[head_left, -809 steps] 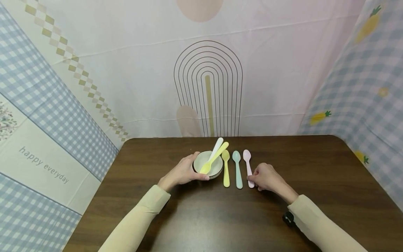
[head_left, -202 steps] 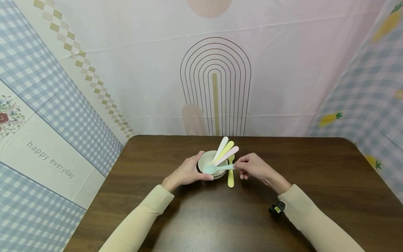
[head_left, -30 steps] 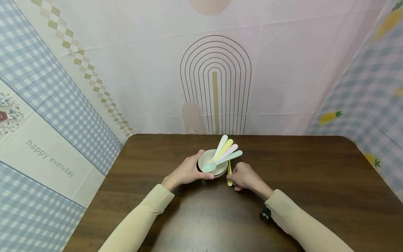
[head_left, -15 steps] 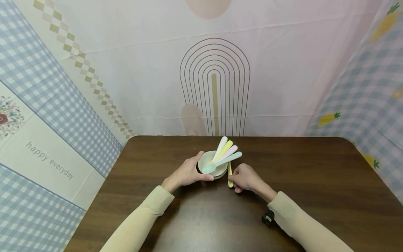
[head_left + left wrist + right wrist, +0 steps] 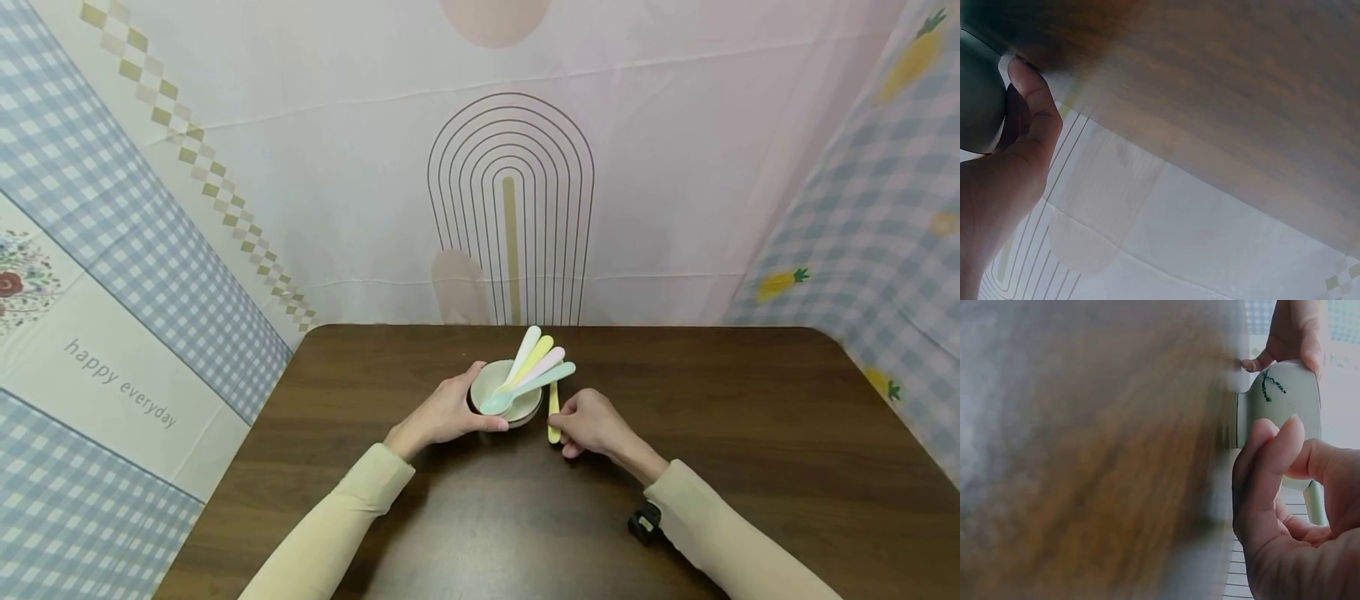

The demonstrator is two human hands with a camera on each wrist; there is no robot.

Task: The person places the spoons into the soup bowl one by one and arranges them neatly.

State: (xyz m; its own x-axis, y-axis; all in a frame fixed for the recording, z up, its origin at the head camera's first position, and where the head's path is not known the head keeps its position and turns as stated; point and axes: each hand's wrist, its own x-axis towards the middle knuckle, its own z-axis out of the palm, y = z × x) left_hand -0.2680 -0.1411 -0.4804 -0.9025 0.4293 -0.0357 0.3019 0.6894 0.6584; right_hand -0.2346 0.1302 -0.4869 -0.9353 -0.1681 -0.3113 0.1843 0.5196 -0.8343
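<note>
My left hand [image 5: 438, 411] holds a small pale bowl [image 5: 485, 379] on the table, fingers and thumb around its left side. In the bowl lean a white spoon [image 5: 527, 347], a yellow spoon [image 5: 538, 356], a pink spoon [image 5: 553, 358] and a mint-green spoon [image 5: 558, 372], handles fanned to the upper right. Just right of the bowl, my right hand [image 5: 595, 422] pinches the lower handle of another yellow spoon [image 5: 553, 402]; its far end is partly behind the green handle. A dark green mark shows on the bowl's outside [image 5: 1285, 409] in the right wrist view.
The brown wooden table [image 5: 480, 517] has rounded far corners. Behind it hangs a pale patterned cloth [image 5: 360, 208], with blue checked cloth [image 5: 870, 250] at the sides. A small black device [image 5: 645, 522] sits at my right wrist.
Since the oldest frame, the pink and green spoons went from the table into the bowl. Within the last second, my right hand shifted the remaining yellow spoon slightly right, away from the bowl.
</note>
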